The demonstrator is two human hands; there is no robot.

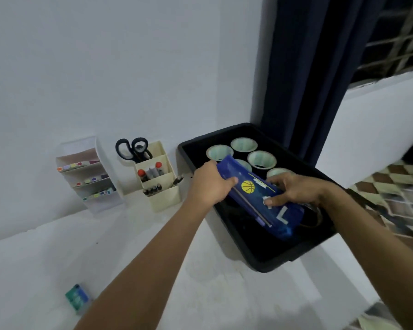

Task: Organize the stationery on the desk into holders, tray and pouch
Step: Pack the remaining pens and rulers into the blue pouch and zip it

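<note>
A blue pouch [250, 186] with a yellow basketball print lies slanted over the black tray [272, 260] at the desk's right end. My left hand [209, 182] grips the pouch's upper left end. My right hand [293, 190] holds its middle from the right, thumb on top. Several tape rolls [261, 159] stand inside the tray behind the pouch. A cream holder [163, 201] with markers and black scissors [132, 148] stands left of the tray. A clear tiered holder [91, 184] with coloured highlighters is further left.
A small green and blue box [78, 297] lies on the white desk near its front left. The desk meets a white wall behind the holders. A dark curtain [303, 75] hangs behind the tray, and the tiled floor [396, 198] shows past the desk's right edge.
</note>
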